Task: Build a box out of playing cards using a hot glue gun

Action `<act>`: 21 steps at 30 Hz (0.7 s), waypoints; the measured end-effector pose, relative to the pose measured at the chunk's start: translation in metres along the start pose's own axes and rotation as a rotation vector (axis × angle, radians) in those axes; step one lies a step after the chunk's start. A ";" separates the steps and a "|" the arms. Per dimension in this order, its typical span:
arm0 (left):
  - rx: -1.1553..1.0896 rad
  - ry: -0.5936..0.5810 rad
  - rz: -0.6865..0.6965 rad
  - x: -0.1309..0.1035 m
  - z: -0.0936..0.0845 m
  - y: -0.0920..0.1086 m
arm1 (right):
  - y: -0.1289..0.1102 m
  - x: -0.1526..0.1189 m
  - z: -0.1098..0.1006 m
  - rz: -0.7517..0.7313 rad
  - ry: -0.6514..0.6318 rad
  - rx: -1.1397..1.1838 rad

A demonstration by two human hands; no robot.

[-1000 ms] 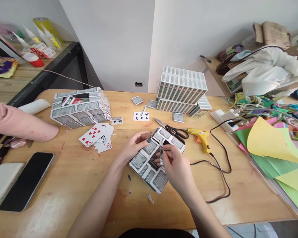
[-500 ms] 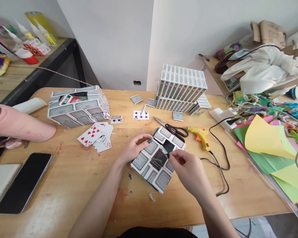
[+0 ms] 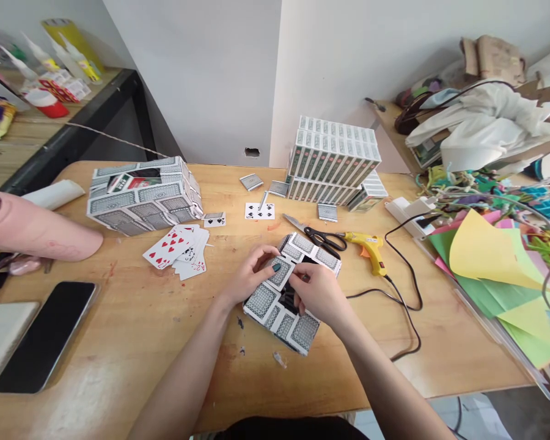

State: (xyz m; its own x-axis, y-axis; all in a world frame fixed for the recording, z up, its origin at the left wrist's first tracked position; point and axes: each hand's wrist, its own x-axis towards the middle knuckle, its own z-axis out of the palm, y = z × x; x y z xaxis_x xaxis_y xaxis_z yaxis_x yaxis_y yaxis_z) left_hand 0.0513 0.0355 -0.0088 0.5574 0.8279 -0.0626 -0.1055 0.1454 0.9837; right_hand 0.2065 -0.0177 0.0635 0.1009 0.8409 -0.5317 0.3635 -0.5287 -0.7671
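A box covered in grey-patterned playing cards (image 3: 261,299) rests at an angle on the table, with a dark opening in its top. My left hand (image 3: 250,278) grips its left side, thumb on top and fingers over the far edge. My right hand (image 3: 318,290) is at the opening, thumb and forefinger pinched by its rim and the other fingers curled down into it. What the pinch holds, if anything, is hidden. Just beyond the box lie black-handled scissors (image 3: 325,238) and a yellow glue gun (image 3: 371,252).
A larger card-covered box (image 3: 142,198) stands at the back left, near loose playing cards (image 3: 169,245). Stacked card packs (image 3: 334,153) stand at the back. A phone (image 3: 46,336) lies left; a power strip (image 3: 407,214) and coloured paper (image 3: 490,263) lie right. The glue gun's cord (image 3: 417,284) loops rightward.
My right hand has moved left and over the opening, and its fingers now reach into it. My left hand keeps its hold on the box, which has barely shifted.
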 end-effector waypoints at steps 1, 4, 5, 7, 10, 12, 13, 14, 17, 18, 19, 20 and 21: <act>-0.016 -0.007 0.004 0.000 -0.001 -0.002 | 0.000 0.001 0.001 0.005 -0.022 0.039; -0.033 -0.018 0.005 0.000 -0.002 -0.005 | 0.001 0.004 0.002 0.055 -0.152 0.220; -0.029 -0.024 0.005 0.000 -0.003 -0.006 | 0.001 0.004 0.002 0.073 -0.201 0.279; -0.017 -0.032 0.004 0.001 -0.003 -0.006 | 0.000 0.004 0.001 0.110 -0.276 0.375; -0.007 -0.035 0.007 0.001 -0.004 -0.007 | -0.003 0.004 -0.002 0.195 -0.367 0.492; -0.006 -0.036 0.014 0.001 -0.004 -0.007 | -0.004 0.003 -0.004 0.241 -0.422 0.576; -0.006 -0.036 0.018 0.002 -0.004 -0.008 | -0.004 0.003 -0.005 0.256 -0.442 0.611; -0.005 -0.037 0.022 0.002 -0.004 -0.008 | -0.003 0.004 -0.005 0.265 -0.451 0.637; -0.001 -0.041 0.030 0.002 -0.004 -0.008 | -0.001 0.004 -0.004 0.282 -0.426 0.659; 0.000 -0.041 0.031 0.002 -0.004 -0.008 | 0.000 0.004 -0.003 0.287 -0.412 0.655; 0.002 -0.040 0.030 0.003 -0.004 -0.009 | 0.001 0.005 -0.002 0.289 -0.402 0.651; 0.004 -0.037 0.029 0.003 -0.004 -0.009 | 0.001 0.005 0.000 0.288 -0.397 0.647; 0.008 -0.034 0.027 0.003 -0.004 -0.009 | 0.002 0.005 0.002 0.282 -0.393 0.644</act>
State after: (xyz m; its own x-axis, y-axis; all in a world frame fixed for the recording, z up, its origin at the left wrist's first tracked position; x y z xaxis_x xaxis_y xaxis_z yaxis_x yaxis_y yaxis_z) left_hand 0.0510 0.0388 -0.0188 0.5821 0.8126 -0.0299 -0.1149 0.1186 0.9863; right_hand 0.2063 -0.0147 0.0584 -0.2679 0.6265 -0.7319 -0.2446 -0.7791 -0.5773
